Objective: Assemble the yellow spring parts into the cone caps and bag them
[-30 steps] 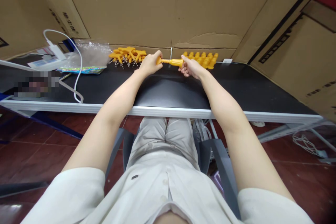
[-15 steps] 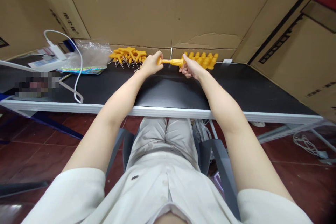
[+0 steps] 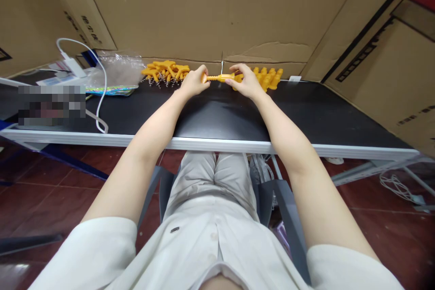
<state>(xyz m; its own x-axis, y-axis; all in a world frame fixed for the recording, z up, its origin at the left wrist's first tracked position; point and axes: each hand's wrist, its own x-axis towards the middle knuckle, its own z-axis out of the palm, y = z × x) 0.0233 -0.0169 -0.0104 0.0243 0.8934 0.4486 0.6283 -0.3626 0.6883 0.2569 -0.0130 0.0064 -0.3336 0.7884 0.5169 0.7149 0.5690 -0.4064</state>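
Both hands hold one orange-yellow plastic piece (image 3: 226,77) level above the black tabletop. It has a ribbed thin rod toward the left and a wider tube toward the right. My left hand (image 3: 194,82) is closed around the rod's left end. My right hand (image 3: 247,82) grips the wider tube, thumb below and fingers over it; part of the tube is hidden. Left of my left hand lies a pile of orange-yellow star-shaped pieces (image 3: 165,69) with silver wire spirals. Behind my right hand, several orange-yellow tubular pieces (image 3: 270,78) stand in rows.
Cardboard walls (image 3: 190,13) close off the back and sides. At left on the table lie a clear plastic bag (image 3: 117,70), a white cable (image 3: 102,95) with its plug, and a blurred-out item (image 3: 50,106). A silver edge (image 3: 220,145) runs along the table's front.
My right hand has shifted its grip on the tube: the fingers now arch over its top and the thumb lies lower. My left hand has moved slightly left.
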